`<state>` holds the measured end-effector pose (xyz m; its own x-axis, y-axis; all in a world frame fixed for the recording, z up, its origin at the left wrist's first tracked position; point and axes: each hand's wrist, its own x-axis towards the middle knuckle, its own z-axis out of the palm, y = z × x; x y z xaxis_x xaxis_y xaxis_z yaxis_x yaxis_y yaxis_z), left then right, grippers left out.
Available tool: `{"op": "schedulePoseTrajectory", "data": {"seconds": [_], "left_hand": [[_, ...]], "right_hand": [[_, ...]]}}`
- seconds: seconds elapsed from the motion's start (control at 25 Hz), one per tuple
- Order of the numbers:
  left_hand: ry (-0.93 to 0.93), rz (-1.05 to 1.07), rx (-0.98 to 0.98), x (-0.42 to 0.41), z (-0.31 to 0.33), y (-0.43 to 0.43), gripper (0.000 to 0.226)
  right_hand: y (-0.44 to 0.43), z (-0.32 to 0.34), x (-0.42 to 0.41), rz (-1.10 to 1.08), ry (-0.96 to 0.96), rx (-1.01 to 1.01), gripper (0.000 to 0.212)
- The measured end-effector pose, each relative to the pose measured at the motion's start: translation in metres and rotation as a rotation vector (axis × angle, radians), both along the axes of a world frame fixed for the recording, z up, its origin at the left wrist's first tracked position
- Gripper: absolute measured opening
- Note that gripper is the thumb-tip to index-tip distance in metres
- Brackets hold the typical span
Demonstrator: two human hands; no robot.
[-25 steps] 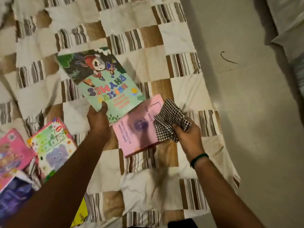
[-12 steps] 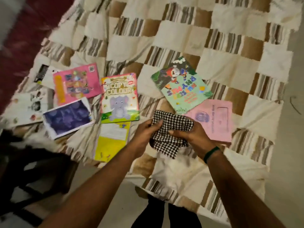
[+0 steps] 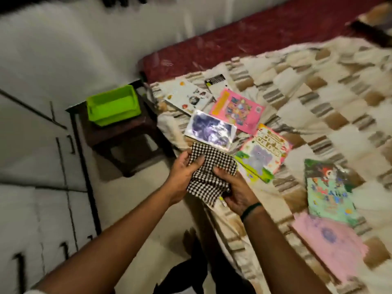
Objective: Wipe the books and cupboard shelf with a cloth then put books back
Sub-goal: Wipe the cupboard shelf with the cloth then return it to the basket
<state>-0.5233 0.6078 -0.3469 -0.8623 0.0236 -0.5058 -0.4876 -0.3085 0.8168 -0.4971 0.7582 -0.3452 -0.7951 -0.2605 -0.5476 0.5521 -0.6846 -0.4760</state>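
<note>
Cloth [image 3: 210, 177], checked, pinched by curled fingers of left hand [image 3: 182, 177] and right hand [image 3: 236, 193], held over bedspread [image 3: 339, 85] edge. Judged: regathering cloth between wipes. Purple book [image 3: 210, 132] just beyond fingertips, elephant book [image 3: 263, 159] to their right; next, free one hand to lift one. Cover lettering too blurred to read.
</note>
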Motion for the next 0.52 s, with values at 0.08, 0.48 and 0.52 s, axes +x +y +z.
{"op": "schedulePoseTrajectory", "data": {"seconds": [0.08, 0.48, 0.52], "left_hand": [[0.037, 0.104, -0.007, 0.014, 0.027, -0.070, 0.028], [0.079, 0.746, -0.319, 0.126, 0.120, -0.323, 0.022], [0.056, 0.780, -0.359, 0.140, 0.130, -0.345, 0.025]], "right_hand": [[-0.065, 0.024, -0.008, 0.150, 0.005, -0.028, 0.038], [-0.338, 0.108, 0.010, 0.856, 0.204, 0.013, 0.043], [-0.358, 0.116, 0.008, 0.920, 0.243, 0.023, 0.043]]}}
